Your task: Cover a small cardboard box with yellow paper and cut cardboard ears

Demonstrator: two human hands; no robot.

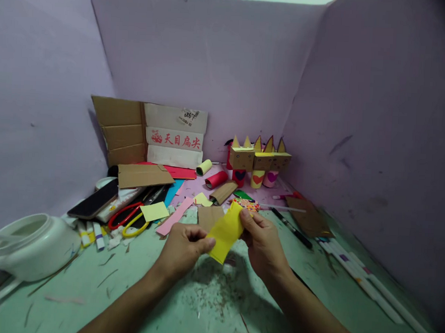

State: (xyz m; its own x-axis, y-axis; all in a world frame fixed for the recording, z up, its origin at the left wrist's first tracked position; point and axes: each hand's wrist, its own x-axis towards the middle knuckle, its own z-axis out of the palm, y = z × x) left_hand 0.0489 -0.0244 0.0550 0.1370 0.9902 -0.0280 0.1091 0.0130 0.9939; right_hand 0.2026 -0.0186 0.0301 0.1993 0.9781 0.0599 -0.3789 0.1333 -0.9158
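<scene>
A bright yellow strip of paper [225, 232] is held up above the table, slightly curved and tilted. My left hand [184, 248] pinches its lower left edge between thumb and fingers. At the upper right end, my right hand [262, 240] grips the same strip, thumb on the near side. Behind the strip lies a flat cardboard piece [208, 217], partly hidden by it. Close beyond my hands are a pink paper strip [175, 216] and a patterned piece [247, 204] in red and yellow.
Scissors [129, 220], a phone [94, 199] and a white pot [35, 246] stand left. Cardboard-headed figures [260, 163], a red tube [216, 179] and folded cardboard [123, 131] are at the back. A black pen [292, 229] and white marker-like sticks [362, 278] lie right. Purple walls enclose three sides.
</scene>
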